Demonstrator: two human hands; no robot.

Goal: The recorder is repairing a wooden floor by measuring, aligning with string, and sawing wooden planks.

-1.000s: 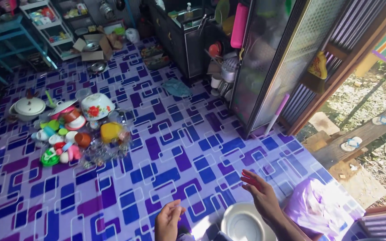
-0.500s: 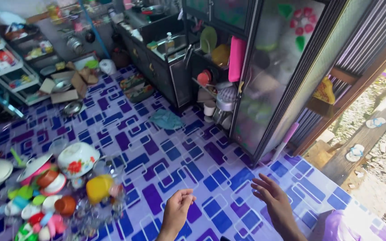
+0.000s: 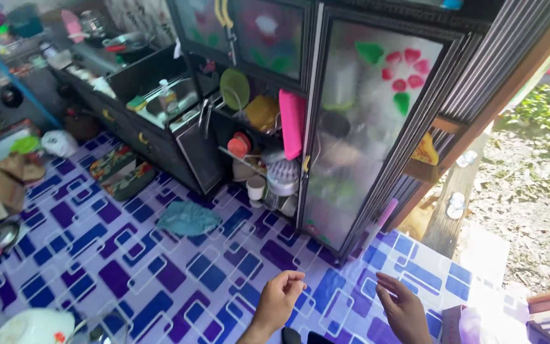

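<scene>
Both hands have let go of the white bowl, now out of view. The left hand (image 3: 278, 299), fingers loosely curled together, and the right hand (image 3: 405, 312), fingers apart, are lifting empty toward the glass-fronted cupboard (image 3: 364, 121) at twelve o'clock.

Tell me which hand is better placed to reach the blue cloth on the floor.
Probably the left hand: it hovers empty nearer the blue cloth, which lies ahead to its left. The right hand is farther, on the cabinet side.
</scene>
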